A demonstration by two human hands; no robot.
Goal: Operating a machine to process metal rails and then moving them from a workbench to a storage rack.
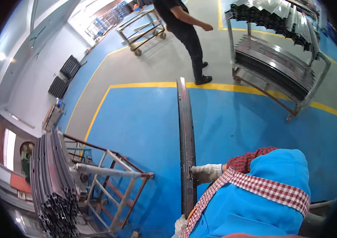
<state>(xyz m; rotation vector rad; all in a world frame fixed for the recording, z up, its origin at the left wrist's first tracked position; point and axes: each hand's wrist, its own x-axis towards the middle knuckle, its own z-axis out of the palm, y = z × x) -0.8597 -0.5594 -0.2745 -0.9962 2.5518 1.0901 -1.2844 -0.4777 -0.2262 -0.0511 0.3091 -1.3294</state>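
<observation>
A long dark metal profile [186, 131] reaches from the bottom middle up to the yellow floor line. My right hand [207, 173], in a greyish-white work glove and a red-and-black sleeve, grips its right side with the fingers curled against the edge. Lower down, my left hand [180, 225], also gloved, closes on the profile near its lower end. Part of that hand is cut off or covered by the checked strap [269, 186] over my blue clothing [251, 214]. A narrow orange edge beside the left hand is too small to name.
At lower left, a bundle of metal profiles [51, 178] lies by a metal frame rack [117, 172]. A wheeled rack [238, 73] loaded with profiles stands at upper right. A person [190, 37] in dark clothes stands beyond the profile's far end, near a cart [140, 29].
</observation>
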